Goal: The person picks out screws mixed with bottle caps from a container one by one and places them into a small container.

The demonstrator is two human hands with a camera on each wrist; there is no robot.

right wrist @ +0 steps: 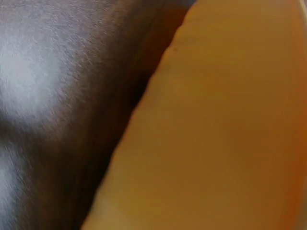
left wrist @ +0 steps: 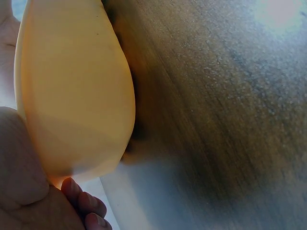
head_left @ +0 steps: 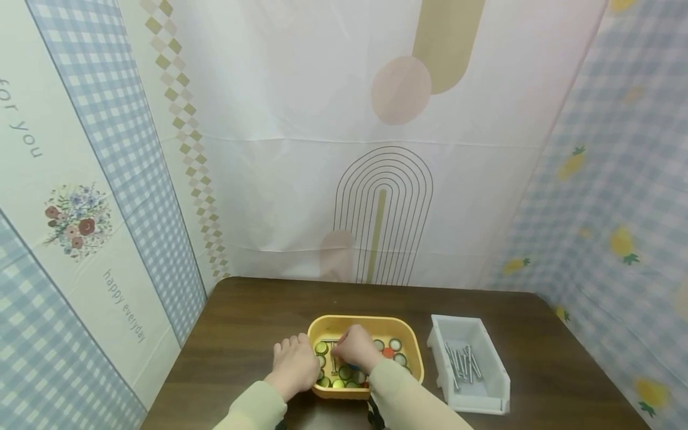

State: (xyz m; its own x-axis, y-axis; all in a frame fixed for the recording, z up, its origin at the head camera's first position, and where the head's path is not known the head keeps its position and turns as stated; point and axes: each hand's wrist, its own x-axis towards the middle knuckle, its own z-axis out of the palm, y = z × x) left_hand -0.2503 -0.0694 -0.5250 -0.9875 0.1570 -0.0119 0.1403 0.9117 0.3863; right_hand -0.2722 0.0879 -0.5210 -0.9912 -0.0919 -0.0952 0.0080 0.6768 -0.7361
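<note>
A yellow tray (head_left: pixel 371 322) sits on the table, holding round bottle caps (head_left: pixel 344 372) in green, white and red and a long metal screw (head_left: pixel 329 341) near its left end. My left hand (head_left: pixel 294 365) grips the tray's left rim; in the left wrist view, its curled fingertips (left wrist: pixel 91 203) show beside the tray wall. Over the tray, my right hand (head_left: pixel 359 348) bends down with curled fingers and pinches an upright-looking metal screw (head_left: pixel 334 365). Its palm and part of the caps are hidden from the head view. Only the tray's outer wall (right wrist: pixel 206 129) and table appear in the right wrist view.
To the right stands a white bin (head_left: pixel 486 403) with several long silver screws (head_left: pixel 463 363) in it. The brown wooden table (head_left: pixel 252 310) ends at a printed cloth backdrop (head_left: pixel 279 209), with more cloth at both sides.
</note>
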